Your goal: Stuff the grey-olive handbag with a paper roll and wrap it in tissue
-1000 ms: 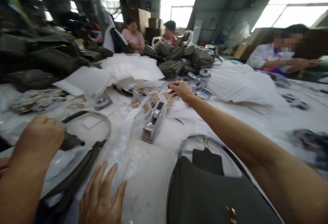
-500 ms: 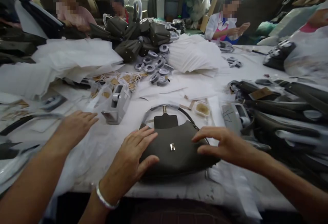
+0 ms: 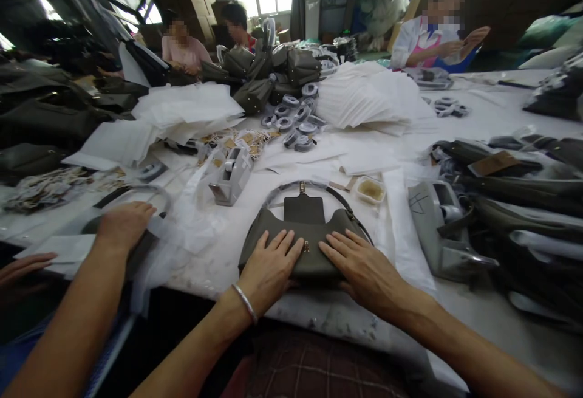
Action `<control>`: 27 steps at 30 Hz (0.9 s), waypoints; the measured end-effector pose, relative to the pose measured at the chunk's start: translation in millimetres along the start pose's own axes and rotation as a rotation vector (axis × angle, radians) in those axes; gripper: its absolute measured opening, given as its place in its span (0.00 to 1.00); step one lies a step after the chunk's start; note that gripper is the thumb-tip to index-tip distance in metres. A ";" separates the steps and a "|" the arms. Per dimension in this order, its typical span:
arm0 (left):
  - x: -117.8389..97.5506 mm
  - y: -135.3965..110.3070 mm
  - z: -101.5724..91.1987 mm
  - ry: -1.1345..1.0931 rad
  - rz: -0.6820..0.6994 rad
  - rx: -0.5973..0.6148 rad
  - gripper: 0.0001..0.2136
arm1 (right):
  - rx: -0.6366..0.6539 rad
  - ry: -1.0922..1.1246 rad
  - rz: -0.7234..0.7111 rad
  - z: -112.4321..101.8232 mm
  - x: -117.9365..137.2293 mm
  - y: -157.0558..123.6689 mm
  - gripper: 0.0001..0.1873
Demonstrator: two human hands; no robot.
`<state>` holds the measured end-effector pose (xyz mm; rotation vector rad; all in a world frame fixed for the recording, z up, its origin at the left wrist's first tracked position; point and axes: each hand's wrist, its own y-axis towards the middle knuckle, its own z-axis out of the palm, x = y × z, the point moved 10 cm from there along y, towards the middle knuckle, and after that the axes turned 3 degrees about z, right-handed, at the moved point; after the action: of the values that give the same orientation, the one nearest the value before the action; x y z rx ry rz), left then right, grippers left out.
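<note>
A dark olive handbag (image 3: pixel 314 219) lies at the table's front edge, its wrapped handle curving away behind it. Its flap tab (image 3: pixel 304 208) stands folded back, and a small gold clasp (image 3: pixel 306 246) shows on the front. My left hand (image 3: pixel 271 264), with a silver bangle at the wrist, rests flat on the bag left of the clasp, fingers spread. On the other side of the clasp my right hand (image 3: pixel 357 258) also lies flat on the bag, fingers stretched out. Both thumbs are partly hidden near the bag's lower edge.
Left of me, a co-worker's hand (image 3: pixel 125 225) is at another bag. A grey tape dispenser (image 3: pixel 232 176) stands behind on the left, another (image 3: pixel 437 222) at right beside piled dark bags (image 3: pixel 510 203). A small dish (image 3: pixel 370 190) sits behind my bag. White sheets (image 3: pixel 364 97) lie farther back.
Both hands have come down flat onto the bag, the right one moving inward from its right side. The bag's front has tilted. The co-worker's hand has moved left to another bag. The view has shifted.
</note>
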<state>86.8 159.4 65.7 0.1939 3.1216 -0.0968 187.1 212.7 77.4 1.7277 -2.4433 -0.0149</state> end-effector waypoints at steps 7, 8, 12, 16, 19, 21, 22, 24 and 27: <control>-11.8 -11.2 28.7 0.129 -0.025 -0.154 0.24 | -0.172 -0.098 0.024 23.7 2.5 -18.7 0.31; -13.2 -11.9 32.5 0.137 -0.024 -0.174 0.24 | -0.141 -0.091 0.040 24.9 2.6 -14.4 0.31; -14.5 -11.1 38.6 0.162 -0.022 -0.237 0.24 | 0.037 -0.119 0.080 29.9 9.2 13.2 0.39; -9.5 -17.0 19.1 0.171 0.042 -0.272 0.23 | 0.136 -0.117 0.054 34.7 16.9 26.3 0.41; 6.0 -30.4 4.9 0.187 0.063 -0.282 0.22 | 0.199 -0.038 0.042 36.7 15.1 22.5 0.47; 18.2 -41.2 2.1 0.207 0.052 -0.347 0.24 | 0.230 0.028 0.037 36.6 12.8 19.6 0.51; 22.5 -46.5 3.2 0.211 0.050 -0.398 0.25 | 0.238 0.053 0.036 36.8 11.8 18.8 0.52; 28.4 -55.9 10.8 0.202 0.037 -0.493 0.27 | 0.235 0.075 0.032 39.5 11.0 18.3 0.50; 29.6 -61.1 29.2 0.155 0.010 -0.504 0.28 | 0.224 0.076 0.016 54.1 13.7 16.1 0.52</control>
<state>50.1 100.7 39.9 0.2133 3.1615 0.7273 160.7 201.1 27.0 1.7575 -2.4833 0.3323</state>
